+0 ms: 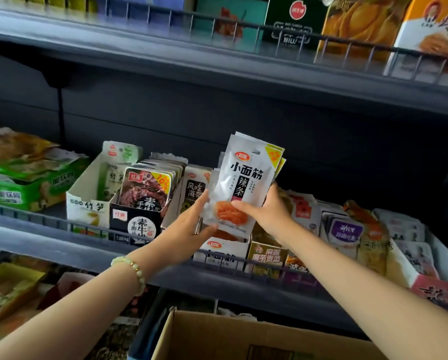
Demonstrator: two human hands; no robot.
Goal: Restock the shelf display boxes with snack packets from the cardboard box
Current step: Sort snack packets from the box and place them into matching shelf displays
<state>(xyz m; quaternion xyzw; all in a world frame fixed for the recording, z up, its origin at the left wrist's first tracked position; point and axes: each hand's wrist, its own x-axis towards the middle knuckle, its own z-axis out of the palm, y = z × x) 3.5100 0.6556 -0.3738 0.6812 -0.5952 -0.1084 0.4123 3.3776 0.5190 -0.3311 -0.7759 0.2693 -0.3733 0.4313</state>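
Observation:
A stack of silver-white snack packets (246, 183) with black lettering and a red food picture is held upright above the middle shelf. My right hand (265, 213) grips the stack from the right, thumb across the front. My left hand (191, 224) steadies its lower left corner with fingers and thumb around the edge. Directly below the stack sits the matching white display box (222, 252) behind the shelf's wire rail. The brown cardboard box (243, 339) stands open at the bottom of the view, its inside hidden.
Left of the white box stand a black display box (137, 219) full of dark packets and a white-green box (87, 201). A yellow-brown box (267, 257) and purple packets (344, 231) lie to the right. The upper shelf (217, 71) overhangs.

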